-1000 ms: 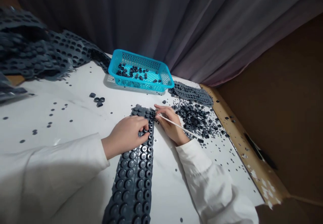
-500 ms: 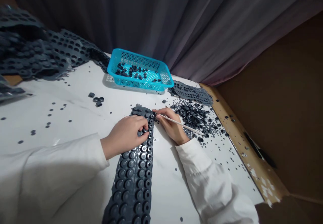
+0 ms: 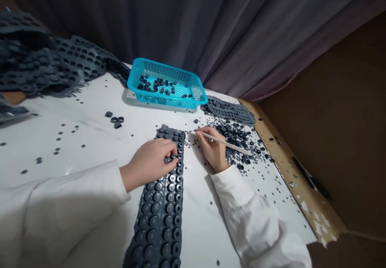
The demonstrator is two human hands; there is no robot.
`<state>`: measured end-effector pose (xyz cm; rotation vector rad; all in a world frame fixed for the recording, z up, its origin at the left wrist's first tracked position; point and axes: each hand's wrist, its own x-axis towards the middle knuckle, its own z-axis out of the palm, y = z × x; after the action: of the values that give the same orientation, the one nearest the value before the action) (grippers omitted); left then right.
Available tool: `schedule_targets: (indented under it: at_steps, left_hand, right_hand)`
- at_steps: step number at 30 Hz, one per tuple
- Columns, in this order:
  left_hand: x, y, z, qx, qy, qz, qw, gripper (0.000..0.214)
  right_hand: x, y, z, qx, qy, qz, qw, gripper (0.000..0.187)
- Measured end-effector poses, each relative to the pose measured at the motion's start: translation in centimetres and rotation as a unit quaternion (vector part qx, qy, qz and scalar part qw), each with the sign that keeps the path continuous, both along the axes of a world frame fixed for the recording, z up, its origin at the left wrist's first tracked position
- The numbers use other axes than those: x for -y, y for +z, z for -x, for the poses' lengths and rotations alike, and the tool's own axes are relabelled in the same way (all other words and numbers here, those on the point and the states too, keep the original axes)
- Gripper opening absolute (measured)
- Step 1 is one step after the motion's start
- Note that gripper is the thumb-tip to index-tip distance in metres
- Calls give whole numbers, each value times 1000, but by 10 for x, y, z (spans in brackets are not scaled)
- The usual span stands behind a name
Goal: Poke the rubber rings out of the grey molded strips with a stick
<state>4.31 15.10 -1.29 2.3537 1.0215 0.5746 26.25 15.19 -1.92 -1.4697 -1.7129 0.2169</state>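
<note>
A long dark grey moulded rubber sheet [image 3: 159, 207], with rows of round raised caps, lies lengthwise on the white table. My left hand [image 3: 152, 161] rests on its upper part, fingers curled in and closed against it; what is under the fingers is hidden. Just right of the sheet's far end, my right hand [image 3: 212, 149] is closed in a pen-like grip around a thin pale stick [image 3: 237, 148]. The stick's tip points left toward the sheet and is apart from it. Tiny dark discs lie by the tip.
A blue basket [image 3: 169, 99] with several dark pieces stands at the back. Loose dark bits [image 3: 237, 135] are heaped right of my right hand. A holed sheet [image 3: 229, 110] lies behind them. More punched sheets [image 3: 78, 56] pile up back left, and a few rubber caps [image 3: 114, 120] lie nearer.
My right hand has drawn the stick back to the right, away from the sheet's right edge. My left hand has stayed in place on the sheet.
</note>
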Motion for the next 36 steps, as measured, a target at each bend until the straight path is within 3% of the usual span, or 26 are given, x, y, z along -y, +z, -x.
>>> schedule_targets:
  at_steps: [3,7,10,15,19,22,26,30,36]
  left_hand:
    - [0,-1,0,-2,0,3,1000,5]
    - [2,-2,0,7,1,3,1000,4]
    - [1,3,3,56,19,14,998,11]
    - [-30,16,1,88,73,-32,993,11]
    - [-68,13,-12,8,36,-75,997,17]
    - [-81,6,-17,15,-48,-39,998,13]
    - [-78,3,-12,82,-77,-4,994,14]
    - [-74,3,-10,82,-80,-7,993,12]
    - [-75,0,-12,75,-108,-27,991,12]
  right_hand:
    - [0,1,-2,17,-66,-25,997,15]
    - [4,3,7,-81,0,42,996,17]
    - [5,4,16,-183,43,129,974,20]
    - [-1,3,16,-267,26,163,950,19]
    - [-3,0,12,-311,22,167,935,19]
    - [-3,-1,12,-328,27,162,930,18]
    - [-2,0,12,-323,40,160,932,14]
    - [-1,2,12,-297,74,127,943,7]
    - [3,2,14,-326,131,166,922,9]
